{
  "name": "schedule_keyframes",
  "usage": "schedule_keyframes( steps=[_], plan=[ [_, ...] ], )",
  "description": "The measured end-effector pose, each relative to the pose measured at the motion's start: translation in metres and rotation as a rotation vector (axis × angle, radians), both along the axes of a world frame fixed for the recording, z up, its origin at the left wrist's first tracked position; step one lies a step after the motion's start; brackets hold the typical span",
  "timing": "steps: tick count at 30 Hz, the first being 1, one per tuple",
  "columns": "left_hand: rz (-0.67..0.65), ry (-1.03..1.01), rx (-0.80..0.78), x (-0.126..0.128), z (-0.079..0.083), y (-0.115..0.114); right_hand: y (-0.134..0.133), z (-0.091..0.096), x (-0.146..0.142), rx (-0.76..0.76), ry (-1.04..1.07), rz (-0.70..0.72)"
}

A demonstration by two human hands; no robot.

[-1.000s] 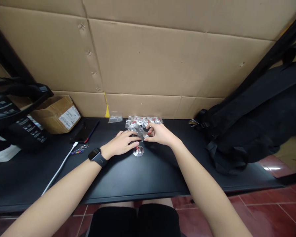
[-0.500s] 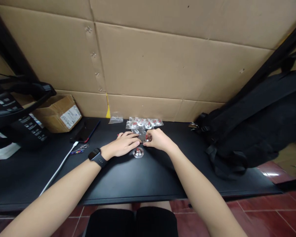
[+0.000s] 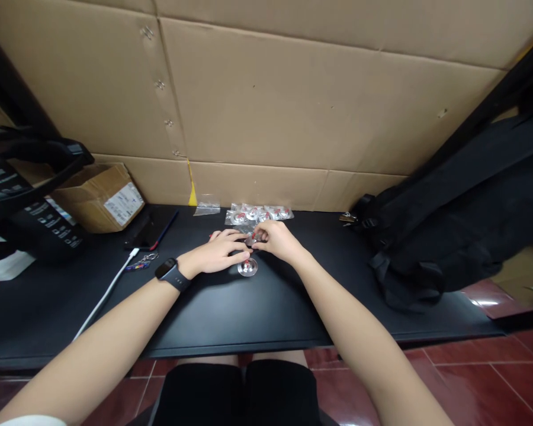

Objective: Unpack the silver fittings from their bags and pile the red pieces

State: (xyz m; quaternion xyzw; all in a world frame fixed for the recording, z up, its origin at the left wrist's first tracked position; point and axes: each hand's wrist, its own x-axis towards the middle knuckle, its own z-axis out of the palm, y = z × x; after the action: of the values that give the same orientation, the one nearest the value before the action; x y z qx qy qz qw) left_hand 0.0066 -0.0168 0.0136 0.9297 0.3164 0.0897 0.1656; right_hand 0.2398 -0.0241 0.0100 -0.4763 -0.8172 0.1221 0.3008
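Observation:
My left hand (image 3: 217, 253), with a black watch on its wrist, lies on the black desk (image 3: 231, 307) with its fingers curled round a small clear packet. My right hand (image 3: 276, 241) meets it from the right and pinches the same small packet (image 3: 250, 241) between fingertips. Just in front of both hands stands a loose clear suction cup (image 3: 247, 267) with a red centre. Behind the hands lies a cluster of clear bags (image 3: 257, 213) holding more such cups.
A black backpack (image 3: 453, 213) fills the desk's right side. At left sit a cardboard box (image 3: 98, 198), a phone (image 3: 147, 229), a keyring (image 3: 141, 262), a white cable (image 3: 106, 293) and dark boxes (image 3: 22, 207). A cardboard wall (image 3: 293, 100) stands behind.
My right hand has drawn back from the bag cluster toward my left hand, and both now close on one small packet. The loose cup has stayed put.

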Motion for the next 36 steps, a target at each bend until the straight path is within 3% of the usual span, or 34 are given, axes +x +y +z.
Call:
schedule_keyframes(
  steps=[4, 6, 12, 16, 18, 21, 23, 26, 31, 36],
  plan=[
    [0.003, -0.014, 0.019, -0.001, -0.002, 0.001, 0.002, -0.002, 0.0, -0.073, 0.034, 0.134],
    [-0.004, -0.013, 0.019, -0.001, -0.003, 0.002, 0.003, -0.002, 0.001, -0.073, 0.018, 0.133],
    [-0.006, -0.003, 0.022, -0.001, -0.002, 0.002, 0.01, -0.015, -0.005, 0.128, -0.06, -0.128],
    [-0.022, -0.008, 0.036, -0.001, 0.0, 0.003, 0.019, -0.024, -0.012, 0.173, -0.046, -0.23],
    [-0.035, -0.027, 0.064, -0.003, 0.001, 0.005, 0.022, -0.023, -0.011, 0.163, -0.02, -0.179],
    [-0.018, -0.107, 0.146, -0.005, 0.002, 0.009, 0.019, -0.012, -0.002, 0.136, 0.042, 0.058],
    [0.045, -0.163, 0.213, -0.006, 0.001, 0.01, 0.015, -0.003, 0.008, 0.121, 0.087, 0.144],
    [0.123, -0.178, 0.272, -0.002, -0.002, 0.011, 0.012, 0.004, 0.021, 0.099, 0.067, 0.121],
    [0.178, -0.163, 0.276, 0.007, -0.006, 0.009, 0.017, -0.004, 0.026, 0.049, -0.049, 0.106],
    [0.318, -0.235, 0.25, 0.006, -0.005, 0.012, 0.018, -0.007, 0.021, 0.048, 0.021, 0.094]
  ],
)
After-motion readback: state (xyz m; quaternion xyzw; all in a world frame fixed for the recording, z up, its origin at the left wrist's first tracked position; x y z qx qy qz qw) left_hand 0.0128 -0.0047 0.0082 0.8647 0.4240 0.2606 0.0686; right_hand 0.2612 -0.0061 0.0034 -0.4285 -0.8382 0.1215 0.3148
